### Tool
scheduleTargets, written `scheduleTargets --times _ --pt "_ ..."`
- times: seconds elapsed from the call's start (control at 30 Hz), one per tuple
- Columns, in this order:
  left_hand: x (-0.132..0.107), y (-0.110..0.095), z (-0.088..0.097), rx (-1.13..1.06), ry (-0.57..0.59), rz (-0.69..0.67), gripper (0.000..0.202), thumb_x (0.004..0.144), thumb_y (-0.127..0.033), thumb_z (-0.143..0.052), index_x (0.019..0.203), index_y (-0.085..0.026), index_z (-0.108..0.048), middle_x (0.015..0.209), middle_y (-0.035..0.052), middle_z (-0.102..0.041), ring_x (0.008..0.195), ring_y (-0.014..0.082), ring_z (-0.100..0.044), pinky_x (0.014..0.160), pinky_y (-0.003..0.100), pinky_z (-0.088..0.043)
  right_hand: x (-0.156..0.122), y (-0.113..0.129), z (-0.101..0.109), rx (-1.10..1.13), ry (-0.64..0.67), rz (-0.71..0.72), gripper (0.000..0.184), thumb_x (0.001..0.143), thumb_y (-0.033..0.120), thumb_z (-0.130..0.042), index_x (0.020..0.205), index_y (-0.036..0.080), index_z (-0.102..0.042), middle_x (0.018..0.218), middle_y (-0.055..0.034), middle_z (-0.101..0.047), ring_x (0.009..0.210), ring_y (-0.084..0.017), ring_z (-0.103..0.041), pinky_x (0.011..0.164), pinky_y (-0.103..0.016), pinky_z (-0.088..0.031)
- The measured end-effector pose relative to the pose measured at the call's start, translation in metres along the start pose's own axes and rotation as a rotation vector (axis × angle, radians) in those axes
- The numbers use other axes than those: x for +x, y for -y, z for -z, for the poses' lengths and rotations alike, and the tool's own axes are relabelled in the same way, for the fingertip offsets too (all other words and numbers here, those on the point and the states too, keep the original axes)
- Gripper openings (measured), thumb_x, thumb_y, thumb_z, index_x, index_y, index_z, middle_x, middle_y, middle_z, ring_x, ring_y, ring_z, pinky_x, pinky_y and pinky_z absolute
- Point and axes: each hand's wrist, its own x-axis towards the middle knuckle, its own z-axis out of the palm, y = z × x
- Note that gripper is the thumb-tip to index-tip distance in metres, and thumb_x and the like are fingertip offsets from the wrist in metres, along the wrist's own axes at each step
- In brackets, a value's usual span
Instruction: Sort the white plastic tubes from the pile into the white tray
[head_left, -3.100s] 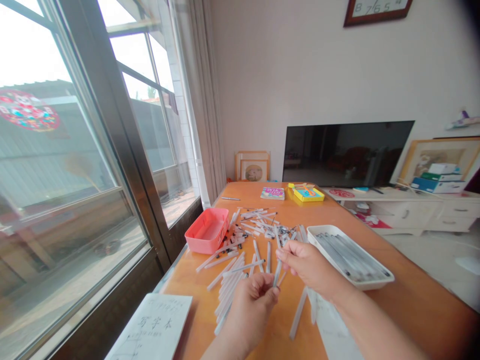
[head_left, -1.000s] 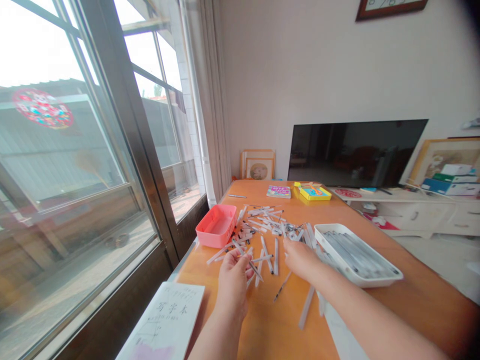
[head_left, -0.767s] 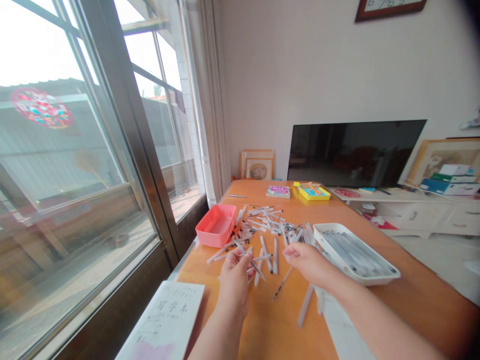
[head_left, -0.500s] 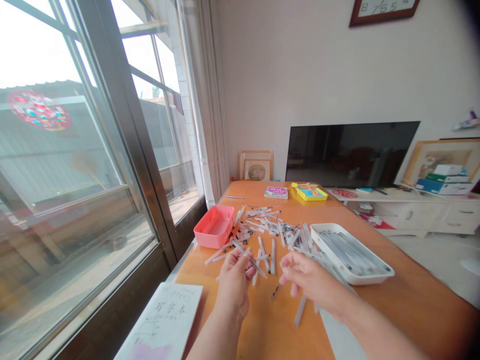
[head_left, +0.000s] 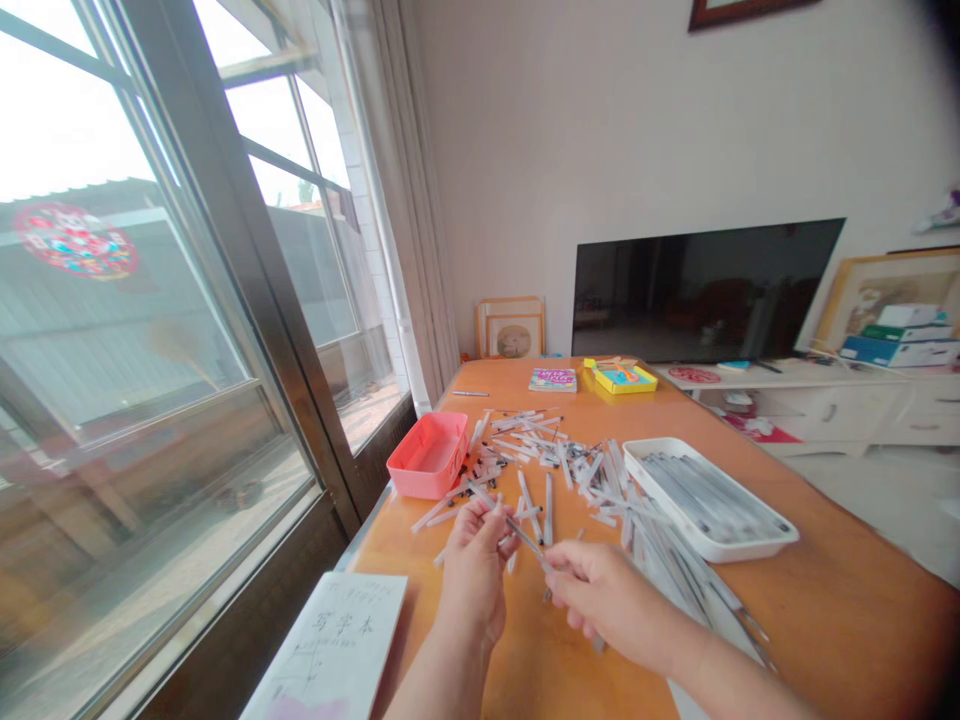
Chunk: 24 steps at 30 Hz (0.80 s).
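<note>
My left hand (head_left: 474, 548) is closed round a slim translucent pen (head_left: 528, 541) that slants down to the right. At the pen's lower right end, the fingers of my right hand (head_left: 592, 588) are pinched on it. Past both hands lies a loose heap of clear pen parts (head_left: 529, 432), some with black ends. Close to my right forearm, long thin refill-like sticks (head_left: 694, 580) rest on a pale sheet. A white tray (head_left: 750, 545) to the right holds many grey-looking pens (head_left: 694, 490). To the left stands a pink basket (head_left: 420, 483).
A white notebook (head_left: 341, 625) lies at the near left by the window. Toward the table's far end are a purple booklet (head_left: 553, 380), a yellow box (head_left: 626, 382) and a single pen (head_left: 471, 394). A television (head_left: 705, 290) stands beyond.
My right hand has come left to the pen and now grips its end; before, it was apart from it. My left hand keeps its hold. The view has shifted slightly.
</note>
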Motion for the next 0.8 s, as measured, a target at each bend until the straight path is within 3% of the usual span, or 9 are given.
scheduleTargets --times 0.27,0.53,0.8 --pt "-0.0036 0.0061 -0.0028 0.053 0.035 0.008 0.035 0.077 -0.032 -0.084 0.100 -0.019 -0.060 0.089 0.0027 -0.067 0.077 0.0112 -0.060 0.073 0.024 -0.049 0.0033 -0.0058 0.0012 0.034 -0.052 0.080 0.026 0.092 0.036 -0.054 0.102 0.017 -0.068 0.076 0.0002 -0.065 0.065 -0.015 -0.063 0.060 -0.025 -0.050" --pt "-0.0034 0.0030 -0.0014 0.150 0.032 0.009 0.040 0.078 -0.047 -0.083 0.090 -0.016 -0.061 0.088 0.0066 -0.071 0.069 0.0096 -0.057 0.068 0.023 -0.048 0.0036 -0.0092 0.0022 -0.115 -0.193 0.212 0.029 0.098 0.039 -0.048 0.091 0.019 -0.068 0.073 0.0006 -0.063 0.065 -0.014 -0.057 0.057 -0.024 -0.041" --pt "-0.0026 0.0065 0.0000 0.106 0.024 0.020 0.040 0.076 -0.047 -0.085 0.090 -0.016 -0.063 0.088 0.0062 -0.072 0.068 0.0101 -0.060 0.069 0.023 -0.050 0.0005 -0.0046 -0.0016 -0.210 -0.273 0.335 0.033 0.102 0.037 -0.043 0.098 0.018 -0.069 0.082 -0.0042 -0.068 0.073 -0.017 -0.061 0.063 -0.026 -0.044"
